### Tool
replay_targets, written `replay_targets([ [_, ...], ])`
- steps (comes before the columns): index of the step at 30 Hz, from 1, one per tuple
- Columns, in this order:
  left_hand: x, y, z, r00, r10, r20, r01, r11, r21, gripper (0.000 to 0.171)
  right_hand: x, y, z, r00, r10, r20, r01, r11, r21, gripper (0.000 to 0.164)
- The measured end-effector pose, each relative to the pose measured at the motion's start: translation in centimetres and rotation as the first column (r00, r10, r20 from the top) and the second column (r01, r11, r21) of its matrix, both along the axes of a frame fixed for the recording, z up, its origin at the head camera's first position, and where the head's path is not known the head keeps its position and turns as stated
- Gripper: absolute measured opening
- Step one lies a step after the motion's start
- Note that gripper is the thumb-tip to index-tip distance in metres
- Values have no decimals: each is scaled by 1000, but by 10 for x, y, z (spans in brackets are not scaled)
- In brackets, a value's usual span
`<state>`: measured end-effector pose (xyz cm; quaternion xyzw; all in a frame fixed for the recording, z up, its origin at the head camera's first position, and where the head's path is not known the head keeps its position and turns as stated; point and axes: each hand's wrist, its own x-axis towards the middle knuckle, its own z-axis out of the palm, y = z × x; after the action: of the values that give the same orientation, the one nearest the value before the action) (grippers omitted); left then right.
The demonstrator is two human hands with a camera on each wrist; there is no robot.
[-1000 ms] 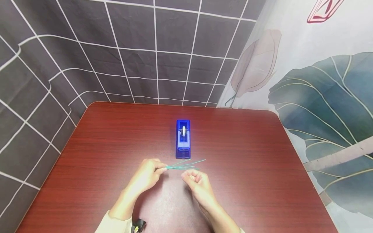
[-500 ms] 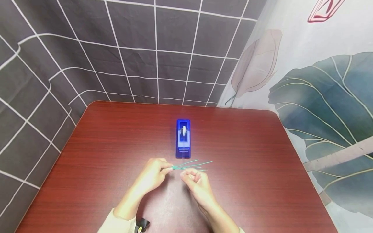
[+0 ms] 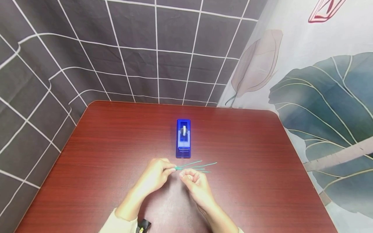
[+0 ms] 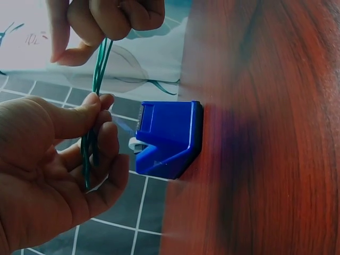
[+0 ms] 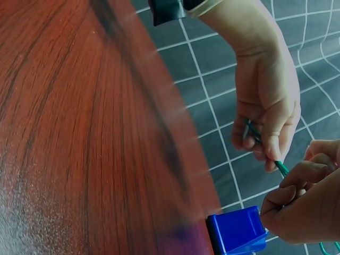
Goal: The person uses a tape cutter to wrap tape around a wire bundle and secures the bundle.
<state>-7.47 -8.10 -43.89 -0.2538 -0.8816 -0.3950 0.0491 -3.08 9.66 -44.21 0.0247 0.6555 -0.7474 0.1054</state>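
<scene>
A gray gridded curtain [image 3: 172,61] backs the reddish worktop [image 3: 247,145]. At lower middle, the left hand [image 3: 157,171], pinching green strands [image 4: 98,74], has shifted rightward, bringing them nearer the curled right hand [image 3: 198,184]; whether that grips anything, I cannot tell. A blue tape dispenser [image 3: 183,144] stands just above, blocking neither.
</scene>
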Motion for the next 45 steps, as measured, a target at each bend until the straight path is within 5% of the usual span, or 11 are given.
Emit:
replay_targets([
  [17, 1, 2, 4, 999, -5, 45, 5, 1000, 11, 10, 2, 0, 1, 998, -2, 66, 6, 998, -64, 5],
  [36, 4, 2, 7, 999, -35, 2, 35, 999, -5, 10, 2, 1, 0, 980, 40, 197, 1, 979, -204, 25],
  [45, 7, 2, 10, 998, -53, -34, 52, 998, -20, 9, 2, 1, 2, 972, 24, 232, 27, 976, -216, 19],
])
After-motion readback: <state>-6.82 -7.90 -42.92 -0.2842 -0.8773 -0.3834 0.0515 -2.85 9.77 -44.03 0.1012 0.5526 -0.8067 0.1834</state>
